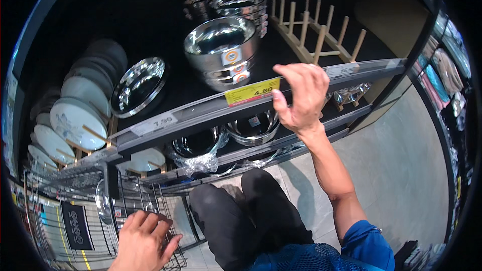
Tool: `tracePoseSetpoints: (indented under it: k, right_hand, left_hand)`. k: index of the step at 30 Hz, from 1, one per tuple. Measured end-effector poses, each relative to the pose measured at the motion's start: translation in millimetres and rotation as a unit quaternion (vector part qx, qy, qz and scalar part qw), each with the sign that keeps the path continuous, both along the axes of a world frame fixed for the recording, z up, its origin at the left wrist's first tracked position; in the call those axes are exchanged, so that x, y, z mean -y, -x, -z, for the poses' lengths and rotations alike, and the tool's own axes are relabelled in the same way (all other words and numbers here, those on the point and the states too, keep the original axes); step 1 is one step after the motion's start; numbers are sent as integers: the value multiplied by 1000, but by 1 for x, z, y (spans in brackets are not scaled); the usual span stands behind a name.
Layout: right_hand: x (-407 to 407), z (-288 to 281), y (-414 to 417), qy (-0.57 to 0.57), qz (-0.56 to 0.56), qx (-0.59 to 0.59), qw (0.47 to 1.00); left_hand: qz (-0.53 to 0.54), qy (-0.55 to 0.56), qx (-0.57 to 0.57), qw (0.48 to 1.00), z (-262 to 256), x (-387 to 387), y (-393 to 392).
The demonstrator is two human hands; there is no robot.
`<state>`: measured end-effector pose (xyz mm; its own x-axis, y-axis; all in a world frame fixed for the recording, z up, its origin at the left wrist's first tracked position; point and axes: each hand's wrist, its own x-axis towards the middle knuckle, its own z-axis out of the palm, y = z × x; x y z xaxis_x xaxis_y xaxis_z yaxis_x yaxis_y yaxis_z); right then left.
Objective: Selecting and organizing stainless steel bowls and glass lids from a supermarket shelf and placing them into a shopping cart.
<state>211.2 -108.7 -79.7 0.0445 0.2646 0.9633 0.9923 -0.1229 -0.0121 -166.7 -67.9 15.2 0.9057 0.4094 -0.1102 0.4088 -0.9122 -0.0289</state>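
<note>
My right hand (303, 94) is raised at the upper shelf's front edge, just right of a yellow price tag (252, 92), with thumb and fingers apart and nothing between them. Behind the tag stands a stack of stainless steel bowls (221, 60) with stickers. Another steel bowl (138, 87) leans on its side to the left. My left hand (147, 237) is over the near rim of a wire shopping cart (165, 210) at the lower left; whether it touches the wires is unclear. A steel bowl (104, 201) lies inside the cart.
White plates (78, 123) stand upright in wooden racks at left. An empty wooden plate rack (320, 37) is at the right of the upper shelf. More steel bowls (254, 126), some plastic-wrapped, sit on the lower shelf. Grey floor (395, 158) and a further display lie to the right.
</note>
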Motion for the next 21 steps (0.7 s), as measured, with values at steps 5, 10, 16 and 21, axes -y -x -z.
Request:
tracePoseSetpoints:
  k: [5,10,16,21]
  right_hand:
    - [-12,-6,-3,0,45,19,999]
    - [-13,-2,-3,-12,59,9,998]
    - [-19,1,-4,-58,40,13,997]
    - [-6,0,-6,0,55,2,998]
  left_hand:
    - [-42,81,-163,982,0,-4,2]
    - [-33,82,-194,977,2,-5,-1]
    - [-30,80,-258,962,6,-10,-2]
    - [-8,52,-261,964,16,-20,-3]
